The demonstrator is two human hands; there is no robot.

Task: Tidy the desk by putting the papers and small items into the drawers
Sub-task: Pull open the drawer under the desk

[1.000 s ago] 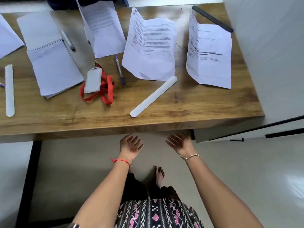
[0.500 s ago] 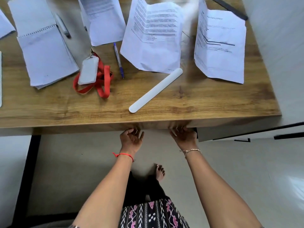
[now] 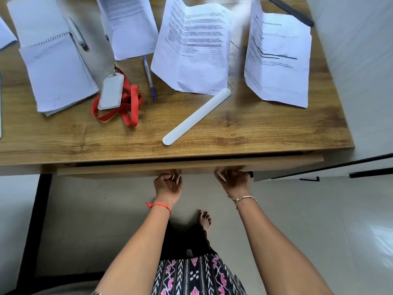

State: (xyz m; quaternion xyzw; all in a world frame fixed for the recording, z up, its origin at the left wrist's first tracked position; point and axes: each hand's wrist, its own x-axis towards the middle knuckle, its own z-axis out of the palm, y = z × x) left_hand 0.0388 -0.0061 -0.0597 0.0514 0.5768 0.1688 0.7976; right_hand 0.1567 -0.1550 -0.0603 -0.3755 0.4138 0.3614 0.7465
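A wooden drawer front [image 3: 127, 170] sticks out a little from under the desk top [image 3: 255, 128], with a dark gap behind it. My left hand [image 3: 168, 185] and my right hand [image 3: 234, 180] both grip its lower edge, fingers curled underneath. On the desk lie three printed papers [image 3: 195, 50], a spiral notebook [image 3: 55, 69], a white badge on a red lanyard [image 3: 112, 92], a blue pen [image 3: 148, 77], a grey pen [image 3: 77, 34] and a white flat strip [image 3: 196, 117].
A black bar [image 3: 291, 10] lies at the desk's far right corner. A white cabinet with black handles [image 3: 370, 173] stands to the right. A black desk leg [image 3: 36, 220] runs down on the left. My bare foot [image 3: 205, 220] rests on the pale floor.
My hands rose from below the desk edge, took hold under the drawer front, and the drawer has slid out a little toward me.
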